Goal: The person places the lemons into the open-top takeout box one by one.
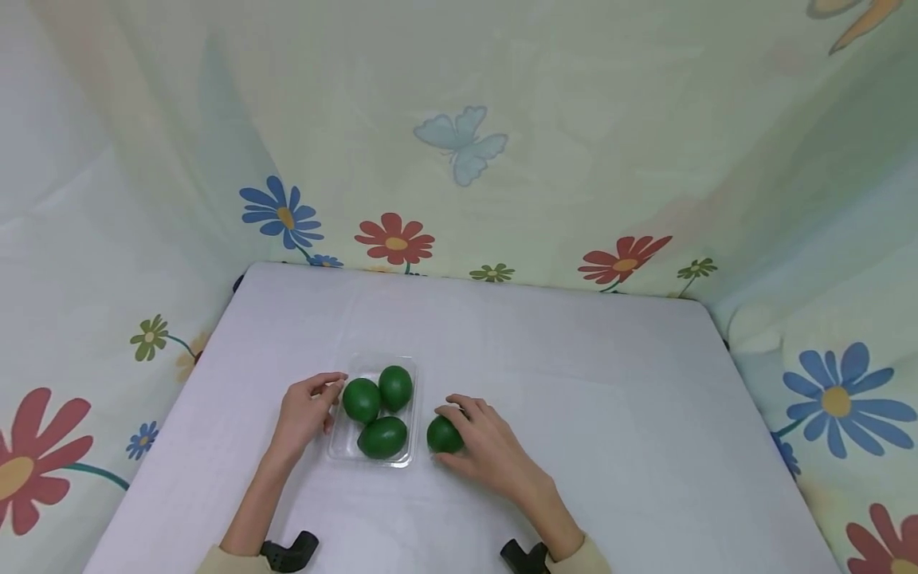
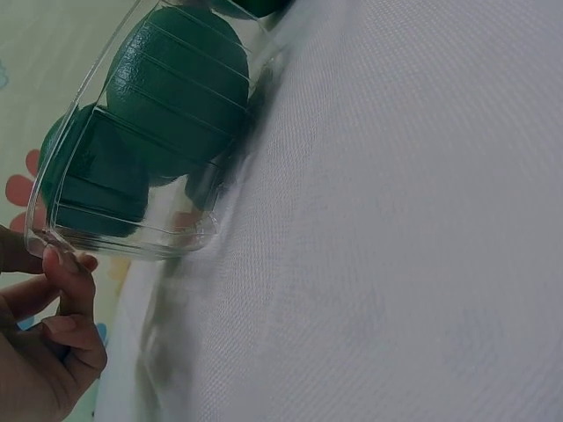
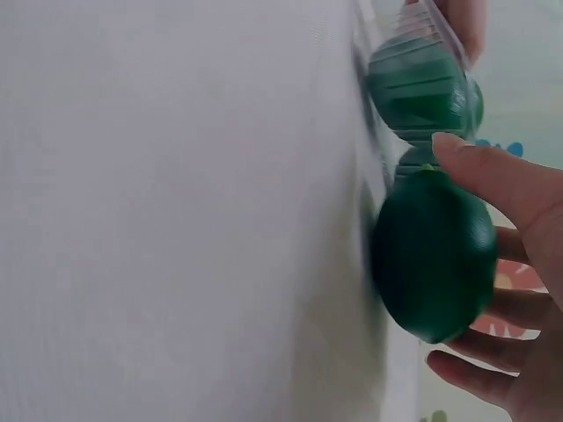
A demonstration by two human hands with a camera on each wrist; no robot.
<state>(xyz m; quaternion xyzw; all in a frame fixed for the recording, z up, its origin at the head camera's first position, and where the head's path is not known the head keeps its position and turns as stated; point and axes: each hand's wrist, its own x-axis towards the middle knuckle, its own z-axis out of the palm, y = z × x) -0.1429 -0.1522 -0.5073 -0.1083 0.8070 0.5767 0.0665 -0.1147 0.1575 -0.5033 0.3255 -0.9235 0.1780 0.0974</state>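
A clear plastic tray stands on the white-covered table with three dark green limes in it: one lime at the left, another at the back, and a third lying sideways at the front. My left hand pinches the tray's left rim between thumb and fingertips, seen closer at the rim corner. Just right of the tray, a separate lime sits in the curve of my right hand. In the right wrist view, the thumb lies over that lime and the fingers reach behind it.
The white tablecloth stretches to the right and behind the tray. A flower-printed curtain hangs along the table's back and sides. Black wrist mounts show by both sleeves at the near edge.
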